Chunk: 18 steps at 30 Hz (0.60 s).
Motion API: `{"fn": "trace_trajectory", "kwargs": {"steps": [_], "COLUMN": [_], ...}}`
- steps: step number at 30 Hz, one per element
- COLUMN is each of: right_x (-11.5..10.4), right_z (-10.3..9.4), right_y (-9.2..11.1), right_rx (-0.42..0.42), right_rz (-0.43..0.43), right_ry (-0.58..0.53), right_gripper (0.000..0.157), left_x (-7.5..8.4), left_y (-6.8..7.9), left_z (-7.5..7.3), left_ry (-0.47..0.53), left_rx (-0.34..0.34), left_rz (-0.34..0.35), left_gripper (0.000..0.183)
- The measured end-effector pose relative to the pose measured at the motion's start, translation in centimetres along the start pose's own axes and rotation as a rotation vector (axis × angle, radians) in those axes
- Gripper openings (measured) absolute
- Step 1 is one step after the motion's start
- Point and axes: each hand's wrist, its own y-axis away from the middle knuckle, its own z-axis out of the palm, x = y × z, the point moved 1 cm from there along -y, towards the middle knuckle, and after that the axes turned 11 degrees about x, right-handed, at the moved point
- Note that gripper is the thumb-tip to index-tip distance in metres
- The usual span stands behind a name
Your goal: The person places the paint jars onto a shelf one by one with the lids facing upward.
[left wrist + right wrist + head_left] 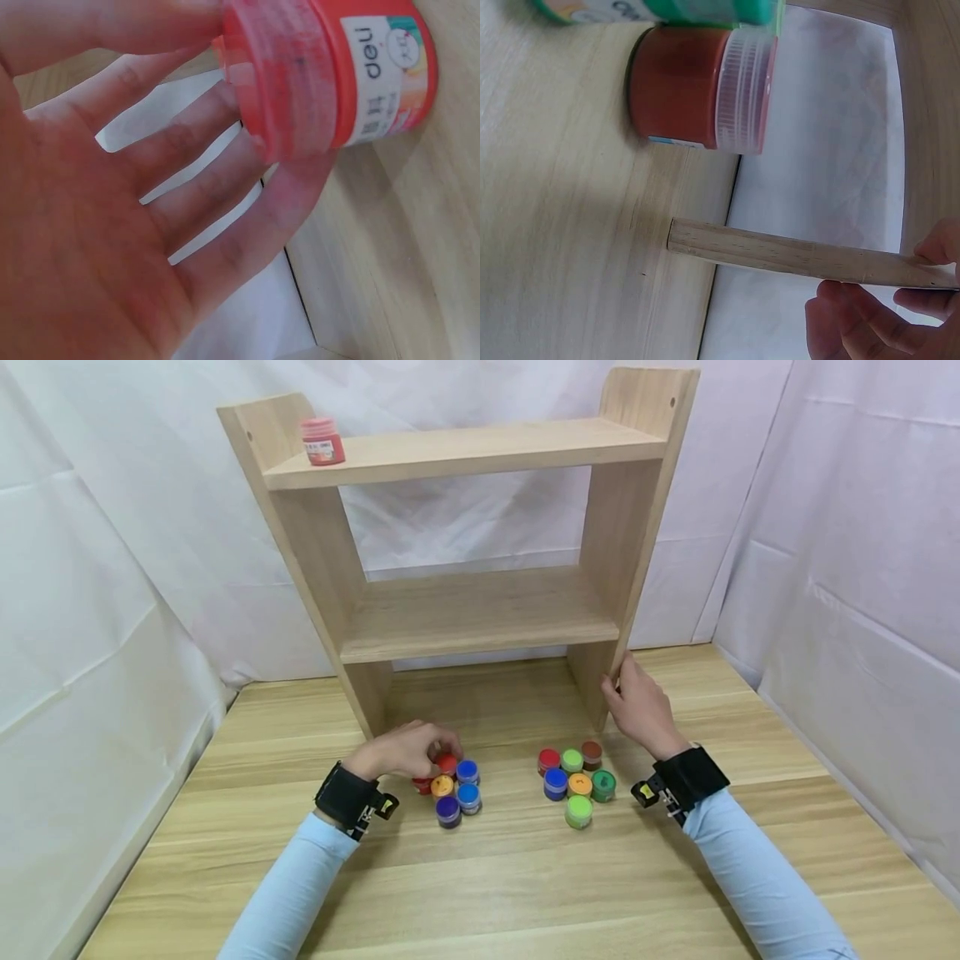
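My left hand point(411, 750) reaches into the left cluster of small paint jars, thumb and forefinger about the lid of a red paint jar point(447, 765). Another red jar point(382, 75), labelled deli, stands close before the palm in the left wrist view and hides the fingertips. Beside them are an orange jar point(442, 787), two blue jars and a purple jar point(448, 812). On the right, my right hand point(643, 706) grips the front edge of the wooden shelf's side panel point(795, 255), thumb on one face and fingers on the other.
The two-tier wooden shelf point(480, 610) stands on the table point(510, 893). A pink-red jar point(323, 442) sits on its top board at the left. Several jars, including a brown jar point(679, 88) and a green jar point(603, 785), cluster near the right panel. White cloth point(847, 560) hangs behind.
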Motion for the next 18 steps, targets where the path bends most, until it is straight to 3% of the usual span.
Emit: {"fn": "trace_trajectory", "kwargs": {"steps": [7,18], "right_x": [0.13,0.20], "right_z": [0.05,0.20], "right_y": [0.06,-0.04], "right_rx": [0.004,0.007], "right_rz": [0.000,-0.005], "right_ry": [-0.004,0.004], "right_gripper": [0.054,0.053], "left_x": [0.00,-0.31], "left_y": [-0.06,-0.37], "left_z": [0.12,0.73], "left_ry": [-0.003,-0.026], "left_rx": [0.011,0.058], "left_rz": [0.009,-0.010], "left_gripper": [0.031,0.038]}}
